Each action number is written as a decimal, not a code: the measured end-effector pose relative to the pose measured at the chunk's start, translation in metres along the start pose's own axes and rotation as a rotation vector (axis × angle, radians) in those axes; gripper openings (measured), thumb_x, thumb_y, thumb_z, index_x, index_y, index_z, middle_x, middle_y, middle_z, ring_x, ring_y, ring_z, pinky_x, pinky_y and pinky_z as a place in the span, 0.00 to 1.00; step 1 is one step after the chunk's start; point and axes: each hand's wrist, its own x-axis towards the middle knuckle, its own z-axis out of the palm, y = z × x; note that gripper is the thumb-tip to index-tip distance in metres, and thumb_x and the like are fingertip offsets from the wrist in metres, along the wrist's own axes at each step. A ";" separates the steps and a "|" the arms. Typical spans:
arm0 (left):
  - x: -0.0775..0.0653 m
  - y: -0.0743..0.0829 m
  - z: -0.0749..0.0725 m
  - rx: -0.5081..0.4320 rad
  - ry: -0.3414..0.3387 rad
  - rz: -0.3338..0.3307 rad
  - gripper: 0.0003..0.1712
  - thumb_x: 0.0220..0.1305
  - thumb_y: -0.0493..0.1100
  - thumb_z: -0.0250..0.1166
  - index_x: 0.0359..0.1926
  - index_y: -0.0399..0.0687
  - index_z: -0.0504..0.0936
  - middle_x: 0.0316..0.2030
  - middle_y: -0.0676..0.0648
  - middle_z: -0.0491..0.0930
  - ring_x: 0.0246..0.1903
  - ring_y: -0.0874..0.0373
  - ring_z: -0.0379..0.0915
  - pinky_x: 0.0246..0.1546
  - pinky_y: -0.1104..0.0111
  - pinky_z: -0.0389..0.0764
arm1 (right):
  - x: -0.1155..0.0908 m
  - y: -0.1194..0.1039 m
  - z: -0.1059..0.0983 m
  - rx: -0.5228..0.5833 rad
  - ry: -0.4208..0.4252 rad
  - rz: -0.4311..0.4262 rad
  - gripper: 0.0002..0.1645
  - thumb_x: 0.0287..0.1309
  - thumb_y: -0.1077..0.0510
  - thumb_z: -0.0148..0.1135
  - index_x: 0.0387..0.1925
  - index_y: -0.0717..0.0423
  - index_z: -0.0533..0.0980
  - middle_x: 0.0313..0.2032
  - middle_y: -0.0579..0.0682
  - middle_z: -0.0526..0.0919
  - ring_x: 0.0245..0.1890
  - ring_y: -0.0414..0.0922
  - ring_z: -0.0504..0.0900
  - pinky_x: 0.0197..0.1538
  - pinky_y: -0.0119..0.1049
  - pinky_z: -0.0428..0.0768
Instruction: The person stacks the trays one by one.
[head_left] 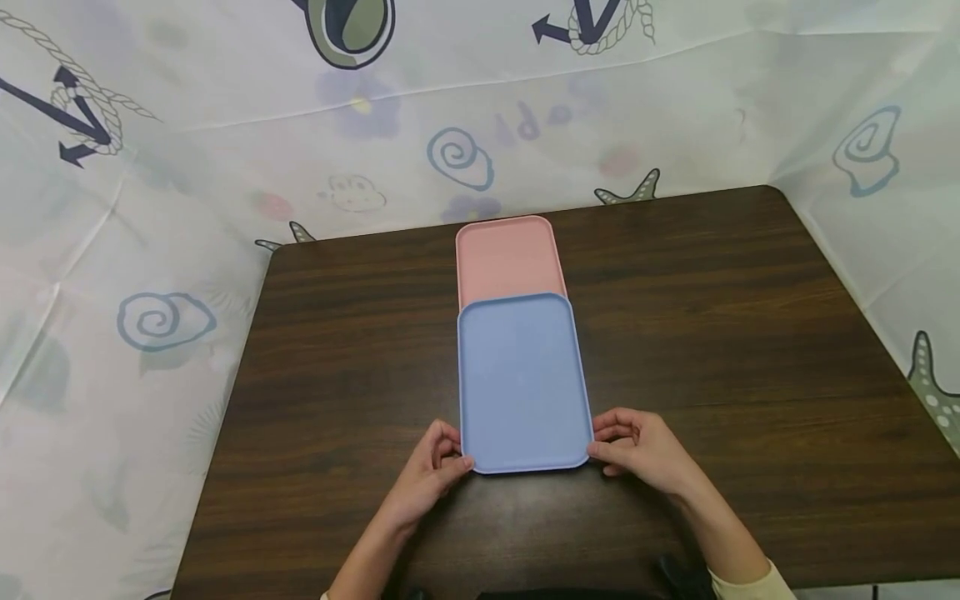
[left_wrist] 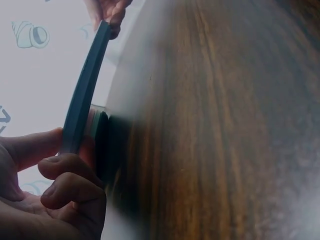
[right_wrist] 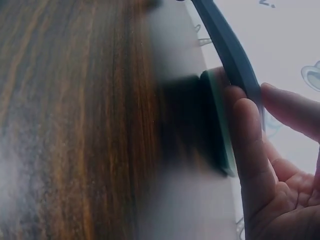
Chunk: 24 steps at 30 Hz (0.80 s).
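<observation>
A blue tray (head_left: 525, 383) is held by both hands at its near corners. My left hand (head_left: 431, 471) pinches the near left corner, thumb on the rim and fingers curled beneath. At the near right corner, my right hand (head_left: 637, 446) grips with its thumb on the rim and fingers along the side. In the left wrist view the blue tray (left_wrist: 85, 90) shows edge-on, raised off the table. Beyond it lies a pink tray (head_left: 510, 260), its near part hidden by the blue one. A green tray edge (right_wrist: 216, 120) shows lower down in the right wrist view.
The dark wood-grain table (head_left: 712, 333) extends to both sides of the trays. A white printed cloth (head_left: 525, 108) hangs behind the table and along its sides. The pink tray is close to the table's far edge.
</observation>
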 end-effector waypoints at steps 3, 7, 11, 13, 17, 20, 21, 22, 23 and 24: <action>0.001 0.000 -0.001 0.013 0.014 -0.002 0.17 0.64 0.28 0.60 0.48 0.33 0.62 0.35 0.47 0.75 0.17 0.66 0.58 0.17 0.76 0.58 | 0.002 0.000 0.000 0.003 0.003 0.011 0.24 0.56 0.61 0.70 0.49 0.74 0.74 0.40 0.60 0.82 0.35 0.54 0.84 0.35 0.42 0.84; 0.004 0.001 -0.002 0.025 0.022 -0.006 0.18 0.64 0.31 0.62 0.49 0.34 0.63 0.37 0.44 0.76 0.17 0.66 0.59 0.17 0.76 0.59 | 0.005 0.001 0.001 0.012 0.010 0.019 0.25 0.57 0.61 0.70 0.50 0.74 0.73 0.41 0.61 0.82 0.37 0.53 0.85 0.35 0.43 0.84; 0.006 0.003 -0.002 0.026 0.038 0.000 0.18 0.64 0.31 0.63 0.49 0.34 0.63 0.38 0.43 0.76 0.17 0.65 0.60 0.17 0.76 0.60 | 0.008 0.002 0.001 0.034 0.021 0.020 0.25 0.58 0.61 0.69 0.51 0.74 0.72 0.41 0.61 0.82 0.39 0.52 0.85 0.35 0.43 0.84; 0.008 0.003 -0.002 0.028 0.050 0.008 0.18 0.64 0.30 0.63 0.48 0.33 0.64 0.37 0.44 0.76 0.17 0.65 0.60 0.17 0.75 0.60 | 0.010 0.003 0.001 0.043 0.023 0.015 0.25 0.59 0.62 0.68 0.52 0.75 0.72 0.41 0.61 0.82 0.38 0.52 0.85 0.35 0.43 0.84; 0.013 0.003 -0.001 0.027 0.070 0.033 0.17 0.63 0.29 0.63 0.48 0.33 0.64 0.36 0.44 0.76 0.17 0.65 0.60 0.17 0.75 0.60 | 0.014 0.001 -0.001 0.059 0.032 0.004 0.25 0.59 0.63 0.67 0.53 0.76 0.71 0.41 0.61 0.82 0.38 0.51 0.85 0.35 0.42 0.84; 0.016 0.005 0.000 0.029 0.073 0.054 0.17 0.63 0.28 0.62 0.48 0.33 0.64 0.35 0.44 0.76 0.17 0.65 0.60 0.17 0.75 0.60 | 0.017 -0.001 -0.002 0.068 0.038 0.000 0.25 0.59 0.63 0.67 0.53 0.76 0.71 0.41 0.62 0.82 0.38 0.51 0.86 0.35 0.41 0.84; 0.016 0.006 0.000 0.028 0.073 0.058 0.17 0.63 0.28 0.61 0.48 0.33 0.64 0.35 0.45 0.76 0.17 0.65 0.60 0.17 0.75 0.61 | 0.017 -0.002 -0.002 0.069 0.038 -0.001 0.26 0.59 0.63 0.67 0.53 0.76 0.71 0.42 0.62 0.82 0.38 0.51 0.85 0.35 0.41 0.84; 0.017 0.007 0.000 0.030 0.073 0.061 0.16 0.63 0.27 0.60 0.48 0.32 0.64 0.35 0.45 0.76 0.17 0.65 0.61 0.18 0.75 0.61 | 0.018 -0.002 -0.002 0.069 0.041 0.002 0.26 0.59 0.63 0.67 0.54 0.76 0.71 0.42 0.62 0.82 0.38 0.51 0.85 0.35 0.41 0.84; 0.018 0.008 0.000 0.026 0.072 0.065 0.16 0.64 0.27 0.59 0.48 0.32 0.64 0.35 0.46 0.76 0.17 0.65 0.61 0.18 0.75 0.61 | 0.019 -0.003 -0.003 0.068 0.042 0.000 0.25 0.59 0.63 0.67 0.53 0.76 0.71 0.42 0.62 0.82 0.38 0.51 0.86 0.35 0.41 0.84; 0.019 0.008 0.000 0.026 0.073 0.070 0.16 0.64 0.27 0.59 0.49 0.32 0.63 0.35 0.45 0.76 0.17 0.65 0.61 0.17 0.75 0.60 | 0.020 -0.003 -0.003 0.068 0.044 -0.004 0.25 0.59 0.63 0.67 0.53 0.76 0.71 0.42 0.62 0.82 0.37 0.51 0.86 0.35 0.41 0.84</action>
